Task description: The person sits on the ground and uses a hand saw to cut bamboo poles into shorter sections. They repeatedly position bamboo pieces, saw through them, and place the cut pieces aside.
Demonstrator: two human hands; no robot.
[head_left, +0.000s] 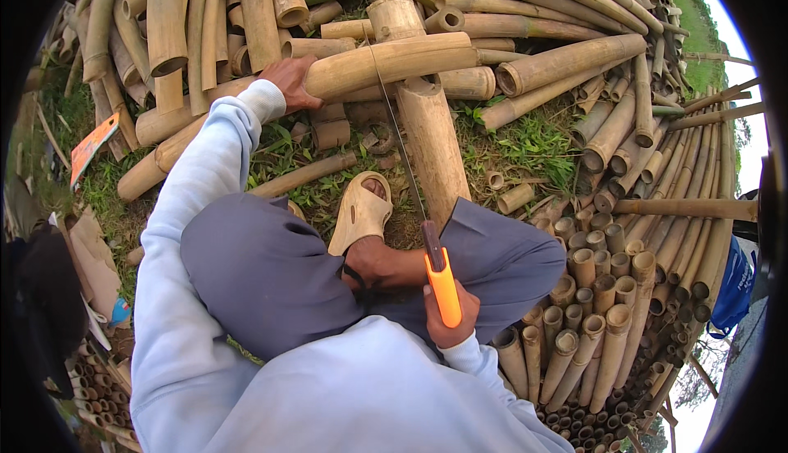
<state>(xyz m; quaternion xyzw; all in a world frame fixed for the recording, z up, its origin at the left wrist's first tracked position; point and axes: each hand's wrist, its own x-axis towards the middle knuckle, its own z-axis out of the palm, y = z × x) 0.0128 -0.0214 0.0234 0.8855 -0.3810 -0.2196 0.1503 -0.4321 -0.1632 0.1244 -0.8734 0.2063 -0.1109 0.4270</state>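
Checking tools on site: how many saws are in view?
1. The saw has its orange grip in the right hand, blade across the bamboo pole that the left hand steadies. Others may be hidden among the bamboo.

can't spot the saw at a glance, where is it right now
In the head view the saw is right of centre: the right hand grips its orange handle above the knee, and the thin blade runs up to the bamboo pole that the left hand steadies.

We are looking steeply down from one head-worn fisheye camera, close above our own lap and arms, facing forward over the bamboo pile [525,67]; edges are bending.
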